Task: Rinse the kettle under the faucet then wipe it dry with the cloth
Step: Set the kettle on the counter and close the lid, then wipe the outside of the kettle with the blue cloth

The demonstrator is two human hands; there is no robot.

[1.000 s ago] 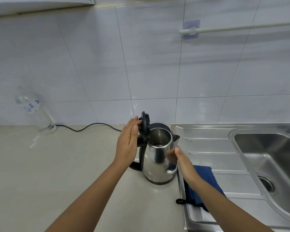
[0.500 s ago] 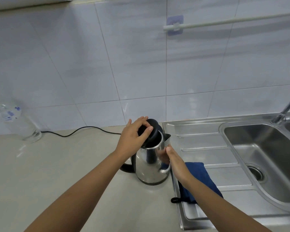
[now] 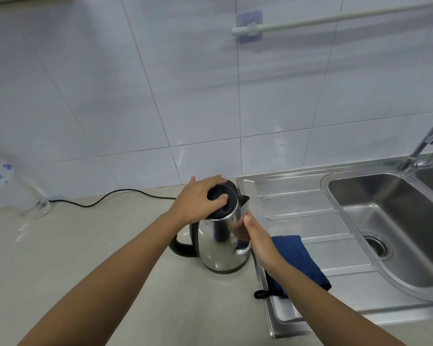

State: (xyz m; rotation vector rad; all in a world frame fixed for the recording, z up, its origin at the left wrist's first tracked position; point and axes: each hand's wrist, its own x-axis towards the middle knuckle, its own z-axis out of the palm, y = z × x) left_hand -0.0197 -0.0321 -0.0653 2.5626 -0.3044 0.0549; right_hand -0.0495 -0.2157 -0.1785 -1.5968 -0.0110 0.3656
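A shiny steel kettle with a black handle and black lid stands upright on the beige counter, beside the sink's drainboard. My left hand lies on top of the lid, pressing it down flat onto the kettle. My right hand rests flat against the kettle's right side, fingers straight. A dark blue cloth lies folded on the drainboard just right of the kettle, partly under my right forearm. The faucet rises at the far right behind the basin.
The steel sink basin with its drain lies to the right. A black power cord runs along the counter's back edge. A clear plastic bottle stands at the far left. A white rail hangs on the tiled wall.
The lid stood upright open a second ago; my left hand has swung it down onto the kettle. The camera view has shifted right, showing the faucet.
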